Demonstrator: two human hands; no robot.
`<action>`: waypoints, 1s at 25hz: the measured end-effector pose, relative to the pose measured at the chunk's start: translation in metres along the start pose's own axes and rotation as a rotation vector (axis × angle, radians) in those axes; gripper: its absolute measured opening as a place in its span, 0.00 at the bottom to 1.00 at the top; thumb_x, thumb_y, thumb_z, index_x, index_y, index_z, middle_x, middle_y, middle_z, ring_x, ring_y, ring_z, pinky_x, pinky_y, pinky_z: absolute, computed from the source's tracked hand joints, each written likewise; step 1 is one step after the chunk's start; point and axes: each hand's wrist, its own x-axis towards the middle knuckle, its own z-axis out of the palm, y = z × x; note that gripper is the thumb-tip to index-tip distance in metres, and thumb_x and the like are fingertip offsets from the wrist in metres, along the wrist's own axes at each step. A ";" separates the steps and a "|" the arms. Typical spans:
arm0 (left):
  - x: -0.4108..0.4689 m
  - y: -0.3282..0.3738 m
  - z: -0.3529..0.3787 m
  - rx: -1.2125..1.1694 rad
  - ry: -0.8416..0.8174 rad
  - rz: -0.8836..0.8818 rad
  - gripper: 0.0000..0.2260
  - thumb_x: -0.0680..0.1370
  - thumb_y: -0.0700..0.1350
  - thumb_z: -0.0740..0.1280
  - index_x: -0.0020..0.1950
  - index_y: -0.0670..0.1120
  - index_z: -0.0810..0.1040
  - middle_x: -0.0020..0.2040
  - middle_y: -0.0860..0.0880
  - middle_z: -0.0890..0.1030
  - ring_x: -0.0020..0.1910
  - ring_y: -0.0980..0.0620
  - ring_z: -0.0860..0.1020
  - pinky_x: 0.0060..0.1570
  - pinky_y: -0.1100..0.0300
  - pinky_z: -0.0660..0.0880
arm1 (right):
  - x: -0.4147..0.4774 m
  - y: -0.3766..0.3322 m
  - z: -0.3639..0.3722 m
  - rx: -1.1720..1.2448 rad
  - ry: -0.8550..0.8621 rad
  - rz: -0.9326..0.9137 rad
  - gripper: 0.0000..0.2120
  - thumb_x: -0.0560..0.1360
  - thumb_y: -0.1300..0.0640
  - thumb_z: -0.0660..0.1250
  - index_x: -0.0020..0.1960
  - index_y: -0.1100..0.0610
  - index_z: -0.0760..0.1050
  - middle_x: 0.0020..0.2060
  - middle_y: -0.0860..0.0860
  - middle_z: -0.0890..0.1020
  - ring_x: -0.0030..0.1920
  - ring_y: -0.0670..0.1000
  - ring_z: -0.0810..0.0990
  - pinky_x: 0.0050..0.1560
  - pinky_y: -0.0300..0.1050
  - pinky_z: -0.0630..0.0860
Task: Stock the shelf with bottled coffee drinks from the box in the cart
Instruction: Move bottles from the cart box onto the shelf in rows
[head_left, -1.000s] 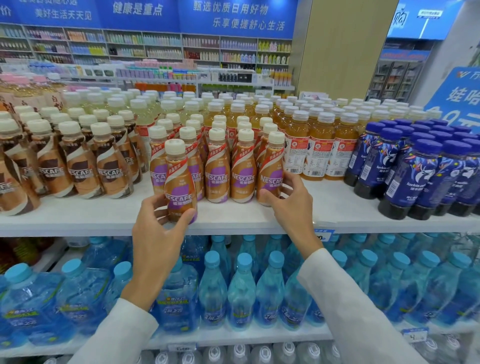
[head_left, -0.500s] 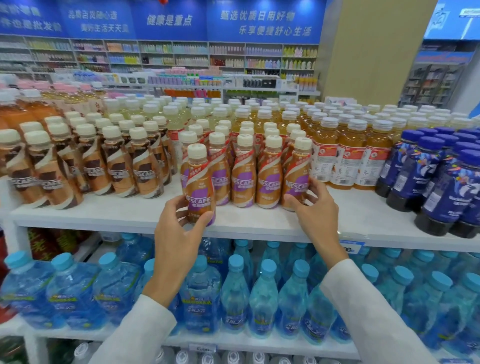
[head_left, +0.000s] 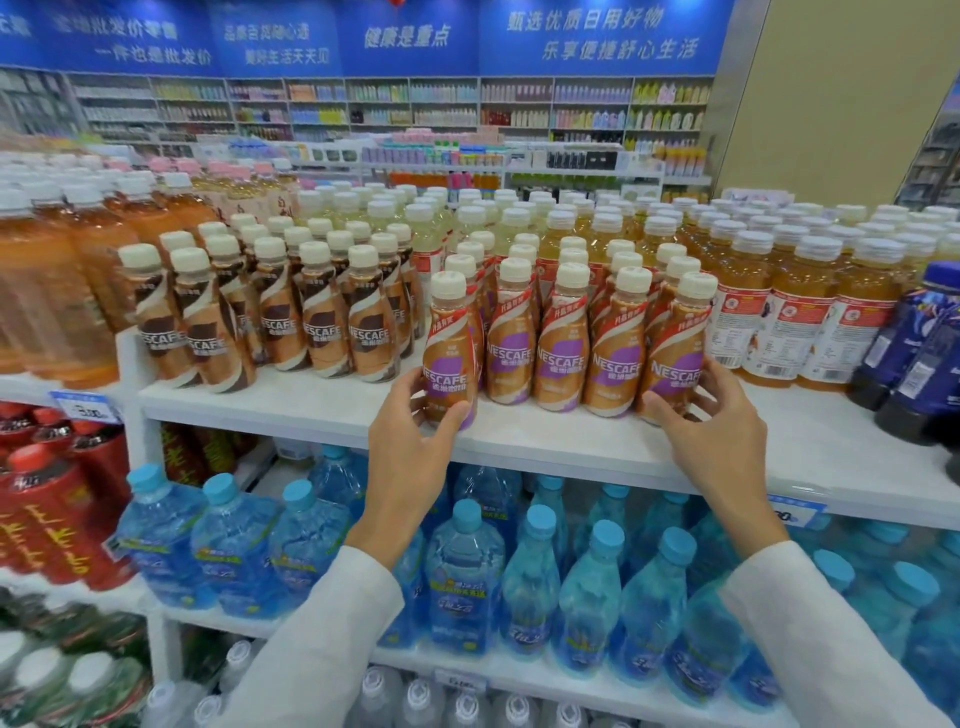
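1. Position: the left bottle (head_left: 449, 358) and the right bottle (head_left: 675, 358) are found at the two ends of the front row (head_left: 563, 353) of purple-label coffee on the top shelf (head_left: 545, 447). The left bottle is set slightly ahead of the row. The right bottle is in line with it, against its neighbour.
2. Left grip (head_left: 415, 441): closed round the lower body of the left bottle, thumb on one side and fingers on the other.
3. Right grip (head_left: 711, 431): wrapped round the lower body of the right bottle in the same way.
4. It cannot be told whether either base is fully seated on the shelf.
5. Orientation: both bottles are upright, long axis vertical, cap up, label turned outward to the aisle.
6. Handling (judged): the bottles are taken to be full, stiff plastic of moderate weight, with a smooth sleeve that may slip. The waisted lower body is considered the soundest hold. Being tall and narrow-based, they could be toppled by a sideways push, and neighbours knocked over with them.
7. The box and cart are not in view.
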 end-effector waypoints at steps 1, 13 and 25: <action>0.001 0.000 0.000 -0.011 0.001 -0.003 0.24 0.75 0.52 0.77 0.67 0.61 0.71 0.60 0.61 0.79 0.58 0.62 0.80 0.56 0.65 0.77 | 0.000 0.000 0.000 -0.003 0.001 -0.001 0.36 0.72 0.47 0.78 0.76 0.48 0.67 0.69 0.47 0.77 0.59 0.43 0.75 0.50 0.30 0.70; -0.003 0.002 0.004 -0.025 0.062 -0.002 0.25 0.73 0.55 0.79 0.66 0.59 0.73 0.57 0.64 0.79 0.53 0.65 0.80 0.49 0.69 0.77 | -0.001 0.001 0.002 -0.056 0.005 0.012 0.37 0.73 0.48 0.77 0.77 0.47 0.65 0.69 0.48 0.77 0.58 0.41 0.75 0.47 0.24 0.68; -0.030 0.004 -0.003 0.038 0.056 -0.023 0.27 0.76 0.56 0.75 0.72 0.53 0.72 0.67 0.57 0.77 0.62 0.58 0.77 0.57 0.66 0.74 | -0.045 -0.016 -0.011 -0.104 0.000 -0.002 0.29 0.78 0.46 0.71 0.76 0.47 0.65 0.70 0.45 0.73 0.65 0.47 0.74 0.67 0.50 0.74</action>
